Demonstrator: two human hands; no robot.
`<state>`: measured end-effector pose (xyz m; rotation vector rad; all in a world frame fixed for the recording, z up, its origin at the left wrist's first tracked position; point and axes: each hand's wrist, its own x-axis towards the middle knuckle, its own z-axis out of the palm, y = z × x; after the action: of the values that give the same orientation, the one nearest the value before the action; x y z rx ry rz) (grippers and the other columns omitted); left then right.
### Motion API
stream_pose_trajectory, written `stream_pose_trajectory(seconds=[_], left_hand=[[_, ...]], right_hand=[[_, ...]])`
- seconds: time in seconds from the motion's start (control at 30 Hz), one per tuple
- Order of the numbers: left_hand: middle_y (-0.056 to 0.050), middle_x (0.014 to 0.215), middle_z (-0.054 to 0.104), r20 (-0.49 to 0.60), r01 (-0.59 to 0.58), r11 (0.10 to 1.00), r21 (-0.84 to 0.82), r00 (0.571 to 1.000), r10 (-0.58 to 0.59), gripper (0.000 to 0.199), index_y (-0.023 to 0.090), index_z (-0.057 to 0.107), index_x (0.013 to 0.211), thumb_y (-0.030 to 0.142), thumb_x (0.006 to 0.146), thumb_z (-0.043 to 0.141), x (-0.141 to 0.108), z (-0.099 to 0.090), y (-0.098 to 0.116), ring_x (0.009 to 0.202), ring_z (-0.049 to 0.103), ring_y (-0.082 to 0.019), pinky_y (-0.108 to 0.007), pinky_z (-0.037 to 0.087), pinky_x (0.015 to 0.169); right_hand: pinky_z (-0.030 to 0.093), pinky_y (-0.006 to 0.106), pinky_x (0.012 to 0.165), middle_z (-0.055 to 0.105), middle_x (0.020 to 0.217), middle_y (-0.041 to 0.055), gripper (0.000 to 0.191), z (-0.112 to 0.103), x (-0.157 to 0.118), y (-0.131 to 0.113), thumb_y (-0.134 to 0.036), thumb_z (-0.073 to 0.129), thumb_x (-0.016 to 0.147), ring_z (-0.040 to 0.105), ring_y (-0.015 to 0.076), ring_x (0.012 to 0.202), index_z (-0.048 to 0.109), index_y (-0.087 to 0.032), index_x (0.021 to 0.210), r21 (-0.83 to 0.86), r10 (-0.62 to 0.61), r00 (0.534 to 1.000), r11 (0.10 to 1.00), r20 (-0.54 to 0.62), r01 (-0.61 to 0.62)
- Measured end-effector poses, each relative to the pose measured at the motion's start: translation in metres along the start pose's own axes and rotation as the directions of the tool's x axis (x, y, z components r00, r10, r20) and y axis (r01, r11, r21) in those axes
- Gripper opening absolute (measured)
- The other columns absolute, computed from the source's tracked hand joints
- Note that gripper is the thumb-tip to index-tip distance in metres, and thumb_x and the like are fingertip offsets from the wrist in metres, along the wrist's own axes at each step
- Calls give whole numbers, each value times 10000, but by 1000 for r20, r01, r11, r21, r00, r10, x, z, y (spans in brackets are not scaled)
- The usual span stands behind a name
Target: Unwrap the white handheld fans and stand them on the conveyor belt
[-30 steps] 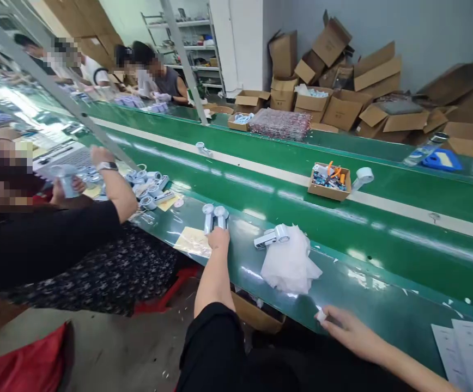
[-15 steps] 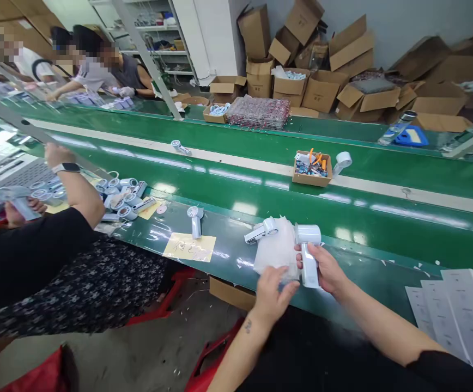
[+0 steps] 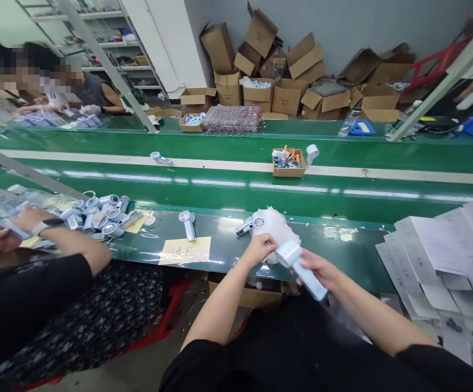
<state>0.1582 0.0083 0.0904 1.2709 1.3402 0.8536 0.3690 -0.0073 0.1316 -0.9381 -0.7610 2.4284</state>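
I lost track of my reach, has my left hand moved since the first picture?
Yes, the left hand has moved right, away from the yellow paper sheet and over to the white plastic bags.

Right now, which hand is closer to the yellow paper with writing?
Left. The left hand is to the yellow paper's right, by the pale device's head; the right hand is farther right, holding its handle.

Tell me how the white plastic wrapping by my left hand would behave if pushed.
The white plastic wrapping is probably light and floppy, given its thin, crumpled edges. It may slide on the glossy bench, perhaps shifting the handheld fan resting partly on it.
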Motion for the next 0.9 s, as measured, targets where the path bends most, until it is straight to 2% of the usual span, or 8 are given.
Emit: stream_pose_trajectory(seconds=[0.13,0.33,0.43,0.5,0.57,0.77,0.83,0.9], left_hand=[[34,493,519,76,74,980,-184,995,-61,48,125,598,558,136,568,643,13,-3,-6,499,453,-88,-217,356,513],[18,535,508,-155,109,978,-180,978,-138,136,137,589,652,262,704,573,14,6,-2,501,439,-89,-226,369,515],[-15,683,571,-199,-91,996,11,976,92,114,167,614,734,258,754,547,0,16,9,671,514,-129,-262,428,675],[-36,742,581,-150,-281,934,222,936,317,148,186,620,770,260,808,498,-12,19,10,747,527,-154,-287,430,741],[-50,744,571,-96,-380,844,377,891,444,193,190,614,796,255,851,441,-21,20,6,762,527,-167,-295,429,739],[-68,752,566,26,-490,680,545,821,571,205,178,605,836,165,842,400,-26,51,13,757,523,-184,-307,435,710],[-71,769,587,30,-476,713,515,841,540,196,178,609,834,159,831,413,-18,59,28,779,536,-189,-317,438,734],[-60,775,607,-106,-348,833,431,897,429,178,179,607,820,165,828,430,-8,61,43,767,554,-176,-301,445,728]], right_hand=[[541,281,520,611,835,34,488,-5,34,-8,-236,681,668,618,173,712,471,-167,1102,11,-16,1000,1000,10,16],[551,310,492,630,777,54,345,-21,27,0,-201,682,669,629,191,692,513,-136,963,-115,46,980,991,-195,-70],[551,314,488,628,778,41,315,-21,18,0,-217,669,688,634,192,695,498,-155,945,-76,27,963,996,-268,-49],[549,324,480,635,823,42,362,-18,13,-5,-204,676,680,641,200,695,480,-174,984,-44,8,961,999,-278,-21],[548,335,474,640,852,41,415,-14,10,-11,-174,681,666,639,195,662,466,-189,1021,-12,-12,957,1000,-289,9],[509,264,460,603,663,-22,316,-7,19,-18,-151,656,690,583,133,530,470,-202,940,40,-33,895,998,-444,57],[485,228,457,560,593,-43,232,-7,25,-22,-166,639,721,563,115,503,444,-199,843,42,-43,872,996,-488,72],[495,245,480,549,584,-43,203,-10,27,-27,-218,612,764,562,116,505,412,-204,794,39,-28,868,998,-495,54]])
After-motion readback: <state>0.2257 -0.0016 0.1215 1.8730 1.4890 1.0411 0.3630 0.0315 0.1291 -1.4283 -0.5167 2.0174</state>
